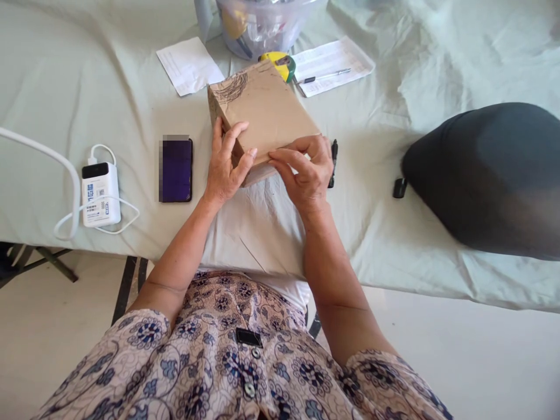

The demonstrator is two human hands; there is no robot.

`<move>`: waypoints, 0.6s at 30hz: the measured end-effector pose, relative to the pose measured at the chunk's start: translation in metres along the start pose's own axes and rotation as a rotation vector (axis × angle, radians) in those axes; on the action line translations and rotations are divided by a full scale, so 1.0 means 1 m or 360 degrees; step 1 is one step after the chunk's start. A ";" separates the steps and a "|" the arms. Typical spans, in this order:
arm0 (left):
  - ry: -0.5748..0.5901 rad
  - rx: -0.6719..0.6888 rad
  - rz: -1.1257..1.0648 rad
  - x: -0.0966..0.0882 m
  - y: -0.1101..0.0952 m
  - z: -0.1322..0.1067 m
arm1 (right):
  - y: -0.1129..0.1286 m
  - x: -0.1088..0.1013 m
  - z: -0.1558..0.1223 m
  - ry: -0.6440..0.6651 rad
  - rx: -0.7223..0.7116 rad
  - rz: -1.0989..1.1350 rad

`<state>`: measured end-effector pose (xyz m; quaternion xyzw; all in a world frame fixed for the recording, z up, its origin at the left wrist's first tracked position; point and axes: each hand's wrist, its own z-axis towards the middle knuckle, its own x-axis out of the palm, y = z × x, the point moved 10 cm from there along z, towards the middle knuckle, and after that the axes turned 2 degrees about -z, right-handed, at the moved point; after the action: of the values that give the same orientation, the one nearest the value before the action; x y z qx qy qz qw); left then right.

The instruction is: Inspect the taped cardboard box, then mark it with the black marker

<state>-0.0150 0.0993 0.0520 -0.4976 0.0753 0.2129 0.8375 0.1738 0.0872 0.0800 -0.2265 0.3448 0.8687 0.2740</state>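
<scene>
A brown cardboard box (265, 111) with dark scribbles on its far corner lies on the table covered in pale green cloth (65, 87). My left hand (225, 166) holds the box's near left corner, fingers up against its side and thumb on top. My right hand (306, 169) grips the near right edge, fingers curled over it. The near end of the box is lifted slightly off the cloth. A black marker (333, 162) lies just right of my right hand.
A phone (175, 169) and a white power bank (100, 193) with cable lie at left. A clear tub (262, 23), yellow tape measure (280, 63), papers (189, 64) and pen (326, 76) are at the back. A dark bag (485, 175) sits right.
</scene>
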 end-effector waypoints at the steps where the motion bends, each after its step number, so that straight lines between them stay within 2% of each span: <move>1: 0.0027 0.0016 -0.0007 0.000 -0.002 0.000 | -0.005 -0.005 0.002 -0.0003 0.0005 -0.0015; 5: 0.0078 -0.0001 -0.0025 -0.002 -0.004 0.003 | -0.024 -0.032 0.006 -0.0170 0.0003 -0.0083; 8: 0.0091 -0.0008 -0.0013 -0.002 -0.003 0.004 | -0.046 -0.045 0.004 -0.0337 0.0096 0.0020; 12: 0.0093 0.0005 -0.0040 0.000 -0.002 0.005 | -0.066 -0.042 0.000 -0.0390 0.0187 0.0265; 18: 0.0096 0.0046 -0.0029 0.001 -0.009 0.003 | -0.063 -0.037 -0.001 -0.0415 0.0238 0.0308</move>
<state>-0.0105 0.0984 0.0606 -0.4922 0.0989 0.1889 0.8440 0.2414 0.1128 0.0708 -0.0568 0.3901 0.8850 0.2476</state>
